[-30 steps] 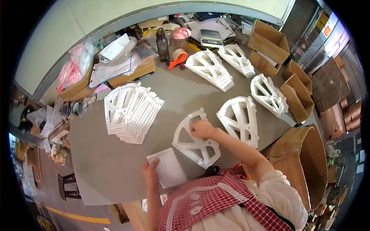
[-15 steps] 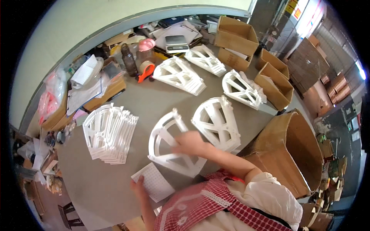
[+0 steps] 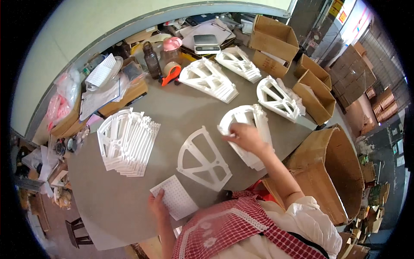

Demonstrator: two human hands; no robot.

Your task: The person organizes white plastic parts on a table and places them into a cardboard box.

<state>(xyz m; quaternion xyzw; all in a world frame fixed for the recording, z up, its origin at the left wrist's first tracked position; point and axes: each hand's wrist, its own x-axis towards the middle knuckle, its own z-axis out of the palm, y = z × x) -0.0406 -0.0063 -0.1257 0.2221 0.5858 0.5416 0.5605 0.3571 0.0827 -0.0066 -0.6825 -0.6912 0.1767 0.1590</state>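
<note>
**Frames and sheet on grey table**

Frame stack (image 3: 127,142) fanned at table's (image 3: 172,108) left. Dotted sheet (image 3: 174,197) lies at near edge; left hand (image 3: 158,203) rests flat on its left corner, fingers extended, gripping nothing. Single frame (image 3: 202,159) lies flat just right of sheet. Right hand (image 3: 243,136) sits on second stack (image 3: 250,134), fingers curled on top piece; grasp not clear. Open cartons (image 3: 310,90) far right.
</note>
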